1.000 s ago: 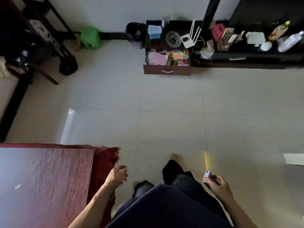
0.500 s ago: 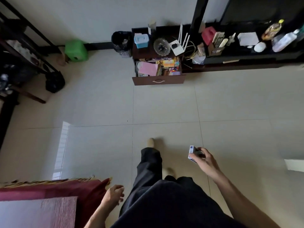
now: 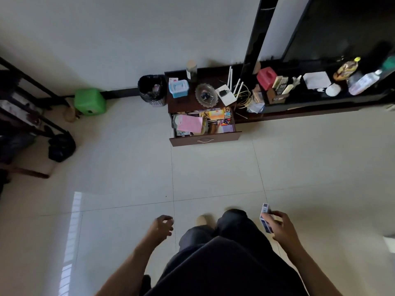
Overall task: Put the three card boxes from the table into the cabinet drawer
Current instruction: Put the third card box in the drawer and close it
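My right hand (image 3: 281, 226) grips a small blue and white card box (image 3: 265, 217) at waist height, low on the right. My left hand (image 3: 160, 227) hangs empty with loosely curled fingers, low in the middle. Ahead on the floor stands a low brown cabinet (image 3: 181, 102) with its drawer (image 3: 205, 141) pulled out. The drawer holds a pink paper, several colourful packets and boxes. Both hands are well short of the drawer. The table is out of view.
A black bin (image 3: 152, 90) and a green stool (image 3: 89, 101) stand left of the cabinet against the wall. A long dark shelf (image 3: 320, 103) with bottles, a router and clutter runs to the right. Dark furniture (image 3: 25, 116) lines the left edge. Pale floor tiles lie between me and the drawer.
I have walked away from the red-covered table, which has left the view, and the cabinet is now nearer. My right hand still carries the card box; my left hand has swung forward.
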The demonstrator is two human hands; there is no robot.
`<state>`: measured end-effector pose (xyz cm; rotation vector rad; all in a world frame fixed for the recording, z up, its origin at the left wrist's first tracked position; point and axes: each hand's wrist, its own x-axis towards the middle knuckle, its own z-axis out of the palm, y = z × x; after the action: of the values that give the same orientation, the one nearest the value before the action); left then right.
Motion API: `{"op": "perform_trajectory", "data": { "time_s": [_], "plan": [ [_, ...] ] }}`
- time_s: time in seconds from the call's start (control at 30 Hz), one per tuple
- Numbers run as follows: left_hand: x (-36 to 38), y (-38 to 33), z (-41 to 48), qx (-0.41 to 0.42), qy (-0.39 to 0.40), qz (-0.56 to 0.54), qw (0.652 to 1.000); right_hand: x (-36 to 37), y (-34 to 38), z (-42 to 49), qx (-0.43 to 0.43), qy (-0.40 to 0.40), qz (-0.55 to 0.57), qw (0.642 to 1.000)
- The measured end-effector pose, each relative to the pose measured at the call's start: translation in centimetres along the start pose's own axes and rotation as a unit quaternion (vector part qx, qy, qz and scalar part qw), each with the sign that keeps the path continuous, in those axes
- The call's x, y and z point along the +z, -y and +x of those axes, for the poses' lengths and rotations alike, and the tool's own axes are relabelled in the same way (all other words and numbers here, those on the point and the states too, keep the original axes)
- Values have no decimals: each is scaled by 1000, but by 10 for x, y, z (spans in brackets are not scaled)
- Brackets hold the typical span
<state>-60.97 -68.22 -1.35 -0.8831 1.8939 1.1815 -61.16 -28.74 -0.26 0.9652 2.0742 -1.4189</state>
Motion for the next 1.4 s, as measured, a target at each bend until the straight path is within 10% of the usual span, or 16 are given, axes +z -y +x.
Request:
{"op": "perform_trajectory", "data": {
  "time_s": [0.3,0.77,1.4],
  "plan": [
    [-24,-166,71,18,-7,-10,1000,6,102,116,20,13,25,999],
    [-79,-222,117,-69,-22,42,997,46,304,269,-22,71,-7,997],
    [-145,-444,301,-51,48,-69,995,128,406,349,5,26,-91,996]
  ]
}}
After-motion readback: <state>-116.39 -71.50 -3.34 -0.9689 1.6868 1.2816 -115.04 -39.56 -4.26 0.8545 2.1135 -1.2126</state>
